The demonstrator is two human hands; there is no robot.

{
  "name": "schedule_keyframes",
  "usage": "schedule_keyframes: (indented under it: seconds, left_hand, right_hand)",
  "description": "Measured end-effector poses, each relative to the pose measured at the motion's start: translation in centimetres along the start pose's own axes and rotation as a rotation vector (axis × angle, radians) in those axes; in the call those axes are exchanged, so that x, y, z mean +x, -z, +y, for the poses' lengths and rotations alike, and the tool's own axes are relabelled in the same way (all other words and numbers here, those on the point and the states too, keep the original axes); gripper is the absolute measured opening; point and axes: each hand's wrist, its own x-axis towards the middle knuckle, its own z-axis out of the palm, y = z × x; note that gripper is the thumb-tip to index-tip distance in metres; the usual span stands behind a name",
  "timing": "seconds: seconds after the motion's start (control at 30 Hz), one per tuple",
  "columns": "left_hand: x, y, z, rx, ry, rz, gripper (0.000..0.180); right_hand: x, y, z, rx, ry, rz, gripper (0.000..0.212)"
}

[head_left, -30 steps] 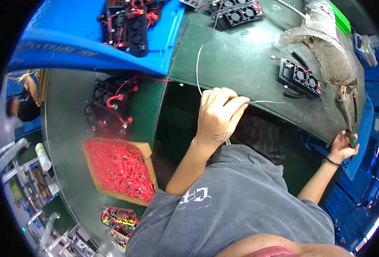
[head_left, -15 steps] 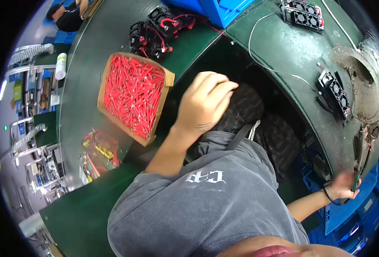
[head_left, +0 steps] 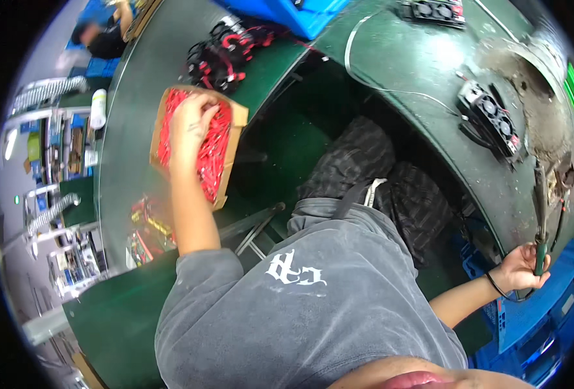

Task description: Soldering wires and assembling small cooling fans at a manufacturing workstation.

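Note:
My left hand (head_left: pixel 193 120) reaches over an open cardboard box (head_left: pixel 234 139) on the left bench, among a heap of slim red pieces with metallic bits (head_left: pixel 210 159). Its fingers bend toward the thumb in a pinch; whatever may be between the tips is too small to make out. At the far right, my right hand (head_left: pixel 521 267) is closed around the green handle of a soldering iron (head_left: pixel 541 256). The iron points up beside a dusty grey fume hood (head_left: pixel 549 123). A fan unit (head_left: pixel 491 117) with small black fans lies left of the hood.
Black fans with red wires (head_left: pixel 219 58) lie beyond the box. A blue bin (head_left: pixel 300 16) stands at the back, and another fan unit (head_left: pixel 436 11) is on the right bench. Blue crates (head_left: pixel 559 305) sit below the soldering iron. Another person (head_left: pixel 108 35) is at far left.
My left hand has moved left from above my lap into the box of red pieces. My right hand keeps hold of the soldering iron, which shows more plainly now. The whole view has shifted slightly.

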Motion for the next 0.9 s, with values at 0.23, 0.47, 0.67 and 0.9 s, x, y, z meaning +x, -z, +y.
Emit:
schedule_keyframes:
  seconds: [0.23, 0.47, 0.67, 0.9]
  left_hand:
    - [-1.0, 3.3, 7.4, -0.261, 0.032, 0.541, 0.012]
    - [3.6, -3.8, 26.2, -1.232, -0.479, 0.255, 0.016]
    - [6.8, -7.3, 35.5, -1.414, -0.534, -0.149, 0.014]
    - [7.8, -9.3, 37.3, -1.281, -0.744, -0.164, 0.013]
  right_hand:
    - [-1.2, -3.4, 0.5, -0.013, -0.098, 0.072, 0.035]
    - [-1.3, -5.5, -1.2, -0.185, 0.014, -0.078, 0.034]
    - [0.1, -10.4, -3.7, -0.433, -0.038, -0.301, 0.038]
    - [0.8, -11.8, -3.5, -0.575, 0.045, -0.433, 0.044]
